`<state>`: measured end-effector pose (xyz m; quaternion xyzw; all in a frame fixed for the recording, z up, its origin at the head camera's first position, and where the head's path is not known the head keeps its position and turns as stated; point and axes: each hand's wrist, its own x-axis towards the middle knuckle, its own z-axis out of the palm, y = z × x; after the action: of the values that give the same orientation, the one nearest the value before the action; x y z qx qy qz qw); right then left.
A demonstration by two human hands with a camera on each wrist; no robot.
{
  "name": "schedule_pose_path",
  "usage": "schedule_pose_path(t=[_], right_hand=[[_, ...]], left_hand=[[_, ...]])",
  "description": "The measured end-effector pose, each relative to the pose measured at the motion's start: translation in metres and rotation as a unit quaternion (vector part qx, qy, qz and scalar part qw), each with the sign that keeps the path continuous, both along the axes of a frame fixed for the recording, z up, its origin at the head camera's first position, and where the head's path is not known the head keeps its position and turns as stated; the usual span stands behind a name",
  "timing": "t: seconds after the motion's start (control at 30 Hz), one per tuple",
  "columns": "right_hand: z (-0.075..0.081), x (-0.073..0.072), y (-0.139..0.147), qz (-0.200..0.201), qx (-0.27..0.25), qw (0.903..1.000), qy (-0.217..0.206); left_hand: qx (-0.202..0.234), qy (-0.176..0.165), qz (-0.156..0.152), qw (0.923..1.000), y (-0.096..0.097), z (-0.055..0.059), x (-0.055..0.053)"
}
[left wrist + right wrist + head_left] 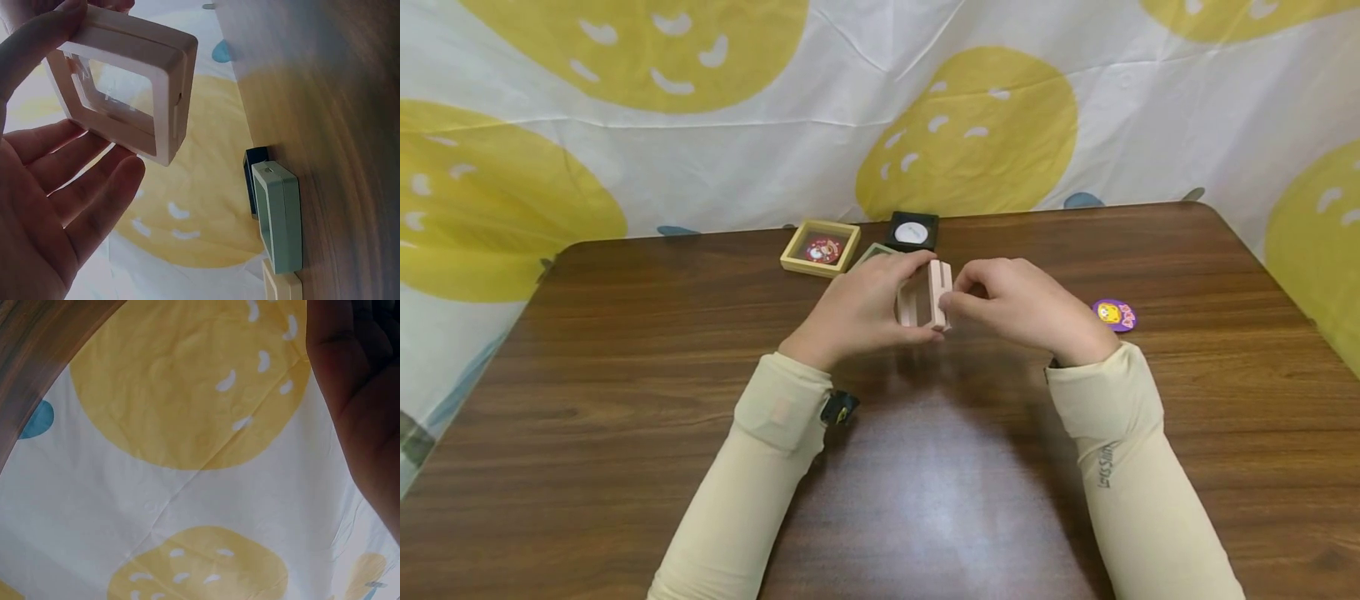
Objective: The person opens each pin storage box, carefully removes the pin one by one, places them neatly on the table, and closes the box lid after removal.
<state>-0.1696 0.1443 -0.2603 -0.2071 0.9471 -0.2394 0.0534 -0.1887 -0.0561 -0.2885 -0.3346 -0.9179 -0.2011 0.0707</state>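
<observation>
A pale pink square display frame [937,292] with a clear film window is held up above the table. My left hand [861,304] grips it from the left, thumb along one edge and fingers along the opposite one. In the left wrist view the film in the frame [164,115] looks see-through, and a slit runs around the frame's side. My right hand [1026,304] pinches at the frame's right side with thumb and bent index finger. The right wrist view catches only part of the right hand [369,400], its fingertips out of sight.
Farther back lie a yellow frame [820,268] with a red round piece inside, a black frame [931,225] with a white disc, and a green frame [284,219] partly hidden by my left hand. A purple round badge [1126,319] lies right of my right hand. A patterned cloth [820,167] hangs behind.
</observation>
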Motion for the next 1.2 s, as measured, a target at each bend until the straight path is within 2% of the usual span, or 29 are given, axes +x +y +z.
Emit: schedule_pose_path(t=[0.33, 0.53, 0.73, 1.0, 1.2], right_hand=[[0.0009, 0.0005, -0.0013, -0.004, -0.007, 1.0000, -0.003], [0.0029, 0.0007, 0.0025, 0.008, -0.030, 0.9992, -0.024], [0.0007, 0.0007, 0.0037, 0.017, -0.025, 0.9991, -0.031], [-0.0033, -0.0005, 0.0021, 0.030, -0.016, 0.9991, -0.025], [-0.0023, 0.0001, 0.0006, 0.009, -0.029, 0.9981, -0.055]], left_hand=[[0.030, 0.006, 0.009, 0.9995, 0.0004, 0.0036, 0.0022], [0.041, -0.001, 0.009, 0.9991, 0.0007, 0.0049, 0.0020], [0.023, -0.004, 0.003, 0.9997, 0.0008, 0.0027, 0.0011], [0.002, 0.029, -0.013, 0.9995, 0.0025, 0.0005, 0.0002], [-0.010, 0.038, -0.006, 0.9992, 0.0029, 0.0020, 0.0013]])
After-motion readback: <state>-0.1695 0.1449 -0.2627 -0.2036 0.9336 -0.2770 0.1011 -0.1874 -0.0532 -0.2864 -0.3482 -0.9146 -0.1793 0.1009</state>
